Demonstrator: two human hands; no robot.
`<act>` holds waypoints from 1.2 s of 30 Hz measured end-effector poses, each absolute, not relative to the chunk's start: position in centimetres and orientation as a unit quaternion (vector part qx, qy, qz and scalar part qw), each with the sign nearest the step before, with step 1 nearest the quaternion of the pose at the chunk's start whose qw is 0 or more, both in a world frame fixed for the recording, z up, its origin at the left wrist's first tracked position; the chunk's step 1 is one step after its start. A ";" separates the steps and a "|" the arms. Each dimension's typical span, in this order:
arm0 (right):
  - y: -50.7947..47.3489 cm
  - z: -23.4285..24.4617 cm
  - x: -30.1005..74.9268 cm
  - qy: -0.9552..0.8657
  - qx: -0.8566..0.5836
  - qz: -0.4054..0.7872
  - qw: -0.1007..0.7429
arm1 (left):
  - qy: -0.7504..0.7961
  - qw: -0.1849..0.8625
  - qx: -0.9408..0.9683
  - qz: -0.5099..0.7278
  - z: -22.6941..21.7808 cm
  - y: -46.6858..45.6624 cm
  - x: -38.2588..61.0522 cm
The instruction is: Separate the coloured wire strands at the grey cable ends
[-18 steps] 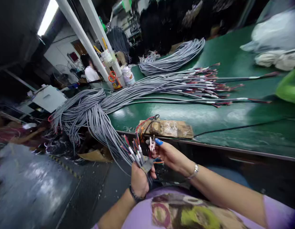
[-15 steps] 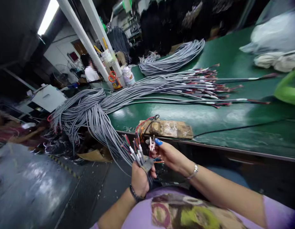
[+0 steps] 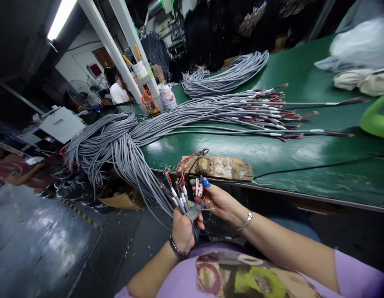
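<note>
My left hand, with a grey wrap on its thumb, is closed round several grey cables. Their white-banded ends fan out above the fist in thin coloured wires. Close beside it, my right hand, blue covering on the thumb tip, pinches a pale pink clip. Orange and blue wires stick out between the two hands. Just beyond, a worn wooden block lies at the bench edge, with a red wire and a black cord by it.
Long grey cables stretch across the green bench and droop over its left side. Behind lies a coiled bundle. A bottle stands by white posts. Plastic bags sit at right. Another person is at far left.
The view has shifted slightly. Both hands keep their grip; the right hand and clip stay close to the cable ends, with the clip turned a little.
</note>
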State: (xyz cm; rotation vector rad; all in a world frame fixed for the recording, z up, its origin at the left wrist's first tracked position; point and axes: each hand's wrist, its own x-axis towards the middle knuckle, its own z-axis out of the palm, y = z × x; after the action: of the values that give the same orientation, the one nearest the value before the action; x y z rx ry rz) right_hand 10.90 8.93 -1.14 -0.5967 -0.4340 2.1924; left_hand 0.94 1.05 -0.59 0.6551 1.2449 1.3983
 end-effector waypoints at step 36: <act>8.9 -1.1 11.4 -0.266 -0.231 0.843 0.407 | 0.550 0.515 0.270 0.599 -0.5 1.3 1.6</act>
State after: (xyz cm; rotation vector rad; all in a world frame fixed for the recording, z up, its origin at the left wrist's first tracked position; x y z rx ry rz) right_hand 11.41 8.93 -1.13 -0.5831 -0.6708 2.1258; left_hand 1.55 1.33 -0.54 0.6477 1.3222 1.4391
